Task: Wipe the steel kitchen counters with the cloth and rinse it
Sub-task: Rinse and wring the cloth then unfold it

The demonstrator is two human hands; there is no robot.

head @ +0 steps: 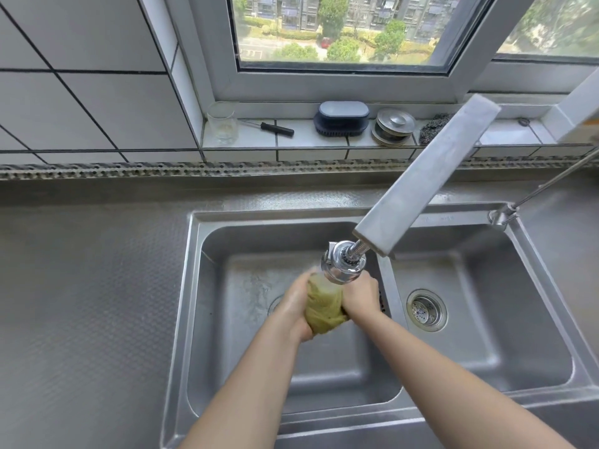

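From the head camera, two bare forearms are reaching down into the left one of two basins of a steel sink (194,286). The left hand (296,303) and the right hand (361,294) are pressing in from either side on one yellow-green cloth (324,307) — the fingers of both are clenching around it, bunching it into a wad just under the chrome spray head of the faucet (343,265). Water is blurring over the cloth's top. The single faucet arm is slanting in from the upper right, crossing above the divider between the basins.

The right basin is holding one drain strainer (426,311); the left basin's drain is showing only partly behind the hands.

The textured steel worktop (81,303) is lying bare to the left of the sink rim — wide open room there — and a narrower strip is running behind the sink to the tiled wall.

On the window sill (301,137), well apart from the hands, five things are sitting in a row: one clear glass (222,123), one black-handled screwdriver (270,127), one dark blue scrub brush (343,118), one stack of metal sink plugs (393,126) and one steel scourer (432,128), the last partly behind the faucet arm.
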